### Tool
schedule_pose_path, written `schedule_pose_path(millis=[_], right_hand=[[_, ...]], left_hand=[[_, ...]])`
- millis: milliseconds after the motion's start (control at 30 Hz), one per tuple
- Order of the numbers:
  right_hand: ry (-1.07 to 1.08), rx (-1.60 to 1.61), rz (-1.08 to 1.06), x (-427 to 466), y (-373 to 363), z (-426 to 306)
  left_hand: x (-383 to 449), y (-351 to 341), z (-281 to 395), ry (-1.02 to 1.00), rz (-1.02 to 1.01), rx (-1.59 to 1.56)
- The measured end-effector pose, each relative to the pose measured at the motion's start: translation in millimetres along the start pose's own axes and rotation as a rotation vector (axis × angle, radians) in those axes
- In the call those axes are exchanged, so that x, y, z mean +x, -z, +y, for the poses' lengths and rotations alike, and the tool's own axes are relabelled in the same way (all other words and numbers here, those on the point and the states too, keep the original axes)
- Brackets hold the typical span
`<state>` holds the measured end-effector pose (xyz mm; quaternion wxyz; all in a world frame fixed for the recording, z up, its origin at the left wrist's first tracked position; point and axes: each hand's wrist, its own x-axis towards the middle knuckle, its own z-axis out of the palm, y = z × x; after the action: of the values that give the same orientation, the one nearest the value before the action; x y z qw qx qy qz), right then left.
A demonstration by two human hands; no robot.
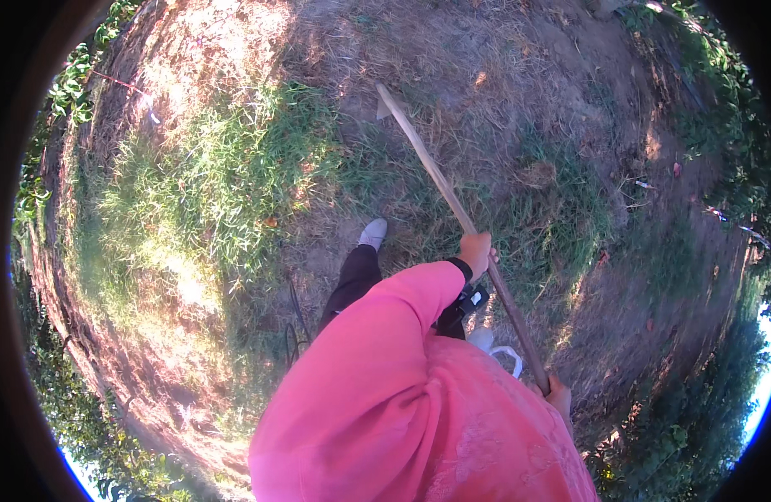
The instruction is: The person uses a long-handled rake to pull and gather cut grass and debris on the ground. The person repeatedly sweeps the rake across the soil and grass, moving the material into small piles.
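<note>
A long wooden handle (445, 188) runs slantwise from the upper middle of the view down to the right side of my body. At its far end a flat, pale blade (383, 110), like that of a hoe, shows partly beside the wood, close to the dry grass. My left hand (477, 252), with a black band at the wrist, is closed around the middle of the handle. Lower right, my right hand (556, 395) grips the near end, partly hidden by my pink top.
Green grass (235, 188) grows thickly on the left, with dry cut grass and bare soil ahead. Leafy plants (737, 125) line both sides. My light shoe (373, 233) stands on the soil. A thin dark hose or cable (296, 314) lies behind my leg.
</note>
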<state>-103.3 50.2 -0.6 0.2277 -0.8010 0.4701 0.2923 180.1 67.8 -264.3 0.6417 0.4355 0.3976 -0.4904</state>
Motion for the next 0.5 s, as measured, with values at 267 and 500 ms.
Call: schedule_pose_path(millis=[267,500], right_hand=[[0.298,0.144,-0.116,82.2,22.2,-122.0],[0.222,0.088,-0.298,59.6,40.7,-87.6]], left_hand=[[33.5,12.6,160.4,-0.296,-0.117,-0.140],[38.6,54.1,64.9,-0.143,0.070,-0.111]])
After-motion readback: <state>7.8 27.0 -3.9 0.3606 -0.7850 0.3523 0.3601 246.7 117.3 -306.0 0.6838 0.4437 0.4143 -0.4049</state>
